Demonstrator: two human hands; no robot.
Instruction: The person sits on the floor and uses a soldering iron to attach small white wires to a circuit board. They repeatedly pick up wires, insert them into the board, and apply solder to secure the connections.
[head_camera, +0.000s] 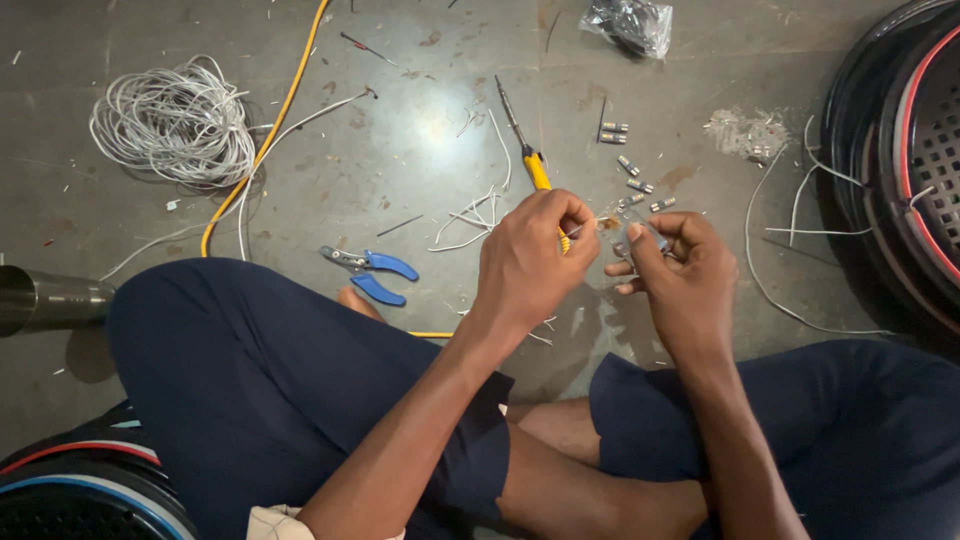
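A grey, stained concrete floor (420, 110) fills the frame, with the person seated cross-legged on it in dark blue trousers (250, 370), so the work sits low, between the knees. At the right edge stands a large round black drum with red trim and a perforated face (905, 150). In the upper left lies a loose coil of thin white wire (172, 122), with a long yellow cable (265, 140) curving past it, both kept out of the working patch. Left of centre rest blue-handled pliers (370, 272), set down just beside the knee. In the middle of the frame the left hand (530, 260) has its grip closed around a yellow-handled screwdriver (535, 168), whose shaft points toward the top of the frame. The right hand (680, 275), just beside it, pinches a small clear piece (632, 235) with thin wire; what it is cannot be told. Small metal cylindrical connectors (630, 165) lie scattered just above the hands, near enough to pick up, among short white wire offcuts (470, 215).
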